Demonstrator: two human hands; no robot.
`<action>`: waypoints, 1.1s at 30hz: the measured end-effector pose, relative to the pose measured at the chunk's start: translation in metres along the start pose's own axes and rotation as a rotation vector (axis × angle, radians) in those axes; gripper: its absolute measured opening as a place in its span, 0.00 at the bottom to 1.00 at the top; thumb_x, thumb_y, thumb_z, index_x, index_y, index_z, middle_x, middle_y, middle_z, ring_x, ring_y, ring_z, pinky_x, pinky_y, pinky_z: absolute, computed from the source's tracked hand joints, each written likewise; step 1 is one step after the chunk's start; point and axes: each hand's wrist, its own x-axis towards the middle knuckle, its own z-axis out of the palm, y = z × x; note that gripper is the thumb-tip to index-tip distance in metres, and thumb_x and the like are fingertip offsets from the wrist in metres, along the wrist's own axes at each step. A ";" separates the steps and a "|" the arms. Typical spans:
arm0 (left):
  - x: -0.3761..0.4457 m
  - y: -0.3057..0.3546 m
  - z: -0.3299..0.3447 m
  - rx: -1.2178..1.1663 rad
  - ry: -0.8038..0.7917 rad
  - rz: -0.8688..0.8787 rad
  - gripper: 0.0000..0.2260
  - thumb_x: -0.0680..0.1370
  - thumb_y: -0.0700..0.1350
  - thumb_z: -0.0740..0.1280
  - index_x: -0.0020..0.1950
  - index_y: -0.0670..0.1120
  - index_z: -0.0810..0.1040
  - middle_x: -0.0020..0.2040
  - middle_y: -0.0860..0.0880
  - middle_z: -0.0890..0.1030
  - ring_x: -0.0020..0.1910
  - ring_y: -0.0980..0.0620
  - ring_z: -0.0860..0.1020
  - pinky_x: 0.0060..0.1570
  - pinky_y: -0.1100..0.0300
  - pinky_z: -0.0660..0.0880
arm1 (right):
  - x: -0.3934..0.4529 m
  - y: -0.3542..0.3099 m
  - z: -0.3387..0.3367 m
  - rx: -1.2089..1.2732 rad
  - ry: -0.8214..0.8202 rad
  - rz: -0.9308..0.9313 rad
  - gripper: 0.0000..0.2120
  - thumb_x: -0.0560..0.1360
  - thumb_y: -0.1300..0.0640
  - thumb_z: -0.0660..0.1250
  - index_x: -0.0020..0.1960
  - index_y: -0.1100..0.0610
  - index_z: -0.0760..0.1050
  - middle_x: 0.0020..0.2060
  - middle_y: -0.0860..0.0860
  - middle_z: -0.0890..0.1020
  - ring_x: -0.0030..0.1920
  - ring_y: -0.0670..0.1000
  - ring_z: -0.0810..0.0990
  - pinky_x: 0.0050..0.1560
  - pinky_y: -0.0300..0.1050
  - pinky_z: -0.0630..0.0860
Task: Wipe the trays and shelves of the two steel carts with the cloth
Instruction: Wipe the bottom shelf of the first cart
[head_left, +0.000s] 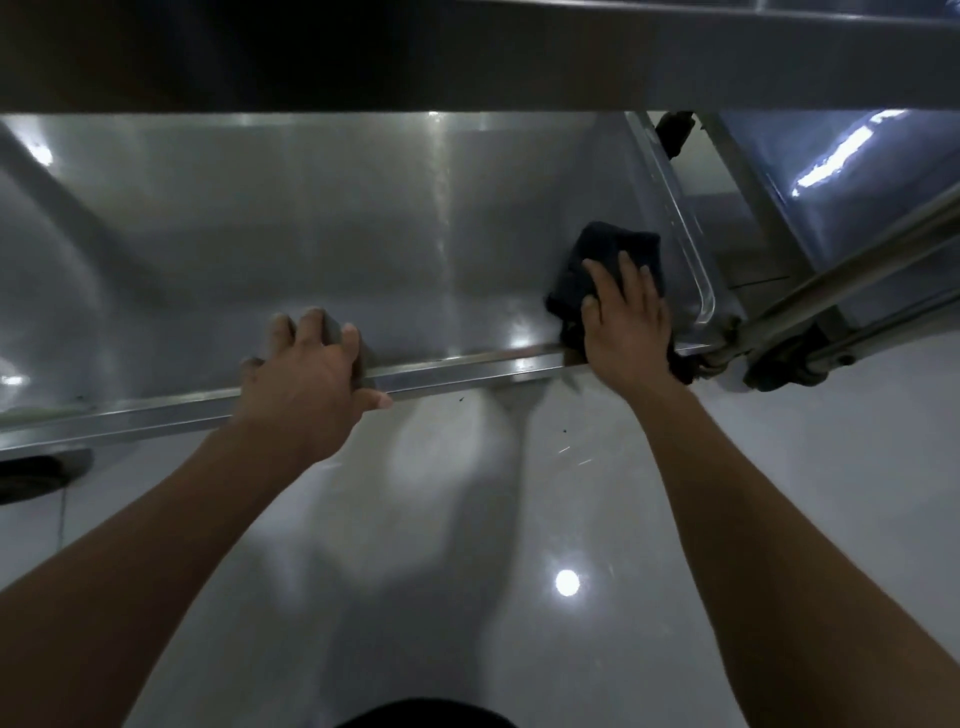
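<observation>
Leaning in under the upper shelf (467, 57), the person is working the lower shelf (311, 223) of the steel cart (779, 312), and the risk looks plain: the dark cloth (597, 265) is sitting at the near right corner and spilling over the front rim (457, 366), so a stroke toward that edge could drag it off onto the glossy floor (467, 571). The right hand (626, 322) is pressing flat on the cloth, fingers spread and nearly straight, not clutching it. The left hand (311, 384) is bracing, its grip curling over the rim, fingers inside the shelf, thumb outside.
</observation>
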 end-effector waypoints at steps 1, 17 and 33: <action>0.000 0.000 0.000 -0.002 -0.002 -0.002 0.28 0.72 0.67 0.68 0.63 0.51 0.71 0.66 0.46 0.66 0.69 0.40 0.63 0.57 0.36 0.73 | -0.009 -0.006 0.003 -0.011 0.013 -0.020 0.23 0.84 0.49 0.48 0.79 0.45 0.57 0.81 0.52 0.53 0.80 0.56 0.49 0.78 0.62 0.48; 0.008 -0.011 -0.026 -0.016 -0.168 0.069 0.22 0.69 0.66 0.66 0.55 0.54 0.75 0.60 0.45 0.70 0.61 0.38 0.69 0.59 0.39 0.74 | -0.087 -0.104 0.007 -0.102 -0.150 -0.363 0.26 0.78 0.50 0.68 0.74 0.50 0.66 0.76 0.57 0.63 0.76 0.61 0.61 0.73 0.62 0.62; -0.051 0.011 -0.051 0.045 -0.139 0.129 0.19 0.79 0.54 0.61 0.69 0.50 0.73 0.70 0.49 0.72 0.68 0.43 0.69 0.61 0.44 0.69 | -0.102 -0.074 -0.040 0.052 -0.119 -0.075 0.25 0.73 0.57 0.70 0.69 0.50 0.73 0.65 0.53 0.76 0.61 0.58 0.74 0.58 0.60 0.76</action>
